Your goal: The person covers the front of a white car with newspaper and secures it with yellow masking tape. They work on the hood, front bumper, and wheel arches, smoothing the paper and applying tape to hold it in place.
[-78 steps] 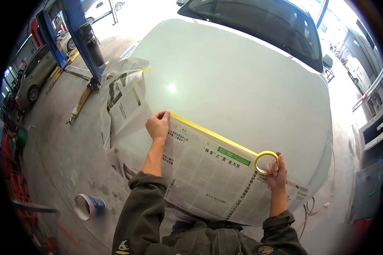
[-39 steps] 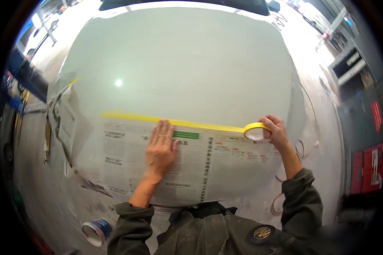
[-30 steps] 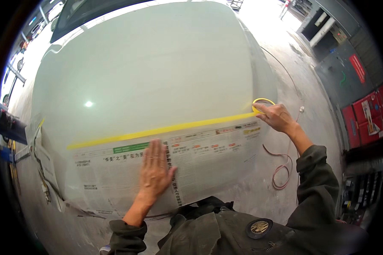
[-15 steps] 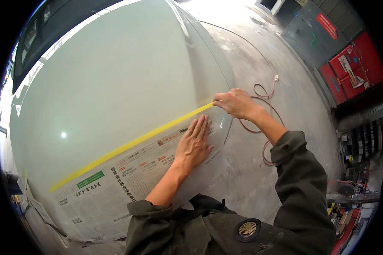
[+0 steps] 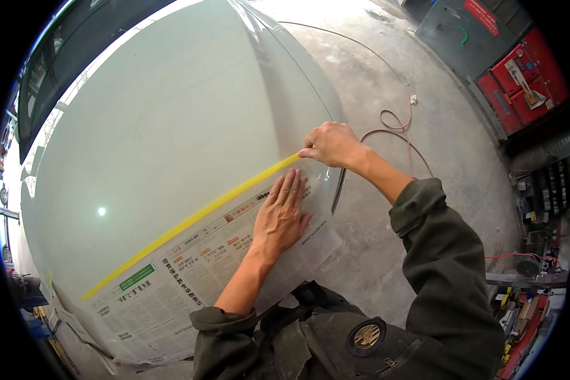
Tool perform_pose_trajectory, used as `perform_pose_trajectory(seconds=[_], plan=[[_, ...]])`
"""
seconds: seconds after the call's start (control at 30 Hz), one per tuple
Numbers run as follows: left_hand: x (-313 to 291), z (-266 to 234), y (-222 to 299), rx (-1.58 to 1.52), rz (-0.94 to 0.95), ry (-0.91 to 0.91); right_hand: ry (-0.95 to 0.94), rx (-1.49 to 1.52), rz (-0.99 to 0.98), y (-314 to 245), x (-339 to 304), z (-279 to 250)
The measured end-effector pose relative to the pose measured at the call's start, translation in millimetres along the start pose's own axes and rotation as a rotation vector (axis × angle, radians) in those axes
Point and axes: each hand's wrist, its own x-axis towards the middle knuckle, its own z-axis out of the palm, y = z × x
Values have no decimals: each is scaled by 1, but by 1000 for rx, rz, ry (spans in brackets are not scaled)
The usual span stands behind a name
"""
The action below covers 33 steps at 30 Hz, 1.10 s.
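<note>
A pale grey-green car panel (image 5: 164,126) fills the left and middle. Yellow masking tape (image 5: 196,218) runs across it in a slanting straight strip, along the upper edge of a newspaper sheet (image 5: 155,310). My left hand (image 5: 280,218) lies flat on the newspaper's right part, fingers stretched out just below the tape. At the strip's right end, near the panel's curved edge, my right hand (image 5: 335,144) is closed, thumb and fingers pinching the tape. The tape's very end is hidden by those fingers.
On the concrete floor (image 5: 373,69) to the right lies a looped reddish hose (image 5: 396,130). Farther right stand a red cabinet (image 5: 519,88) and a rack of dark items (image 5: 554,190). A dark window (image 5: 76,57) is at upper left.
The view has shifted slightly. My right hand has moved a little left and is more curled at the tape's end. My left hand stays flat on the newspaper.
</note>
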Motion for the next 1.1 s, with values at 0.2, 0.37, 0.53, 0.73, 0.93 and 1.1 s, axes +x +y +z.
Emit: perform_pose_trajectory(seconds=[0.2, 0.37, 0.53, 0.73, 0.93, 1.1], plan=[[-1, -4, 1, -66, -97, 78, -8, -59, 58, -9, 2, 3], [-2, 2, 1, -98, -152, 184, -28, -86, 85, -16, 9, 7], [-43, -11, -24, -87, -213, 212, -45, -100, 82, -17, 16, 8], [-154, -55, -69, 15, -420, 185, -135, -66, 137, -15, 18, -5], [-306, -100, -127, 174, -803, 279, -57, -26, 99, -8, 23, 11], [-394, -122, -172, 248, -1033, 351, 12, -15, 64, -4, 18, 17]])
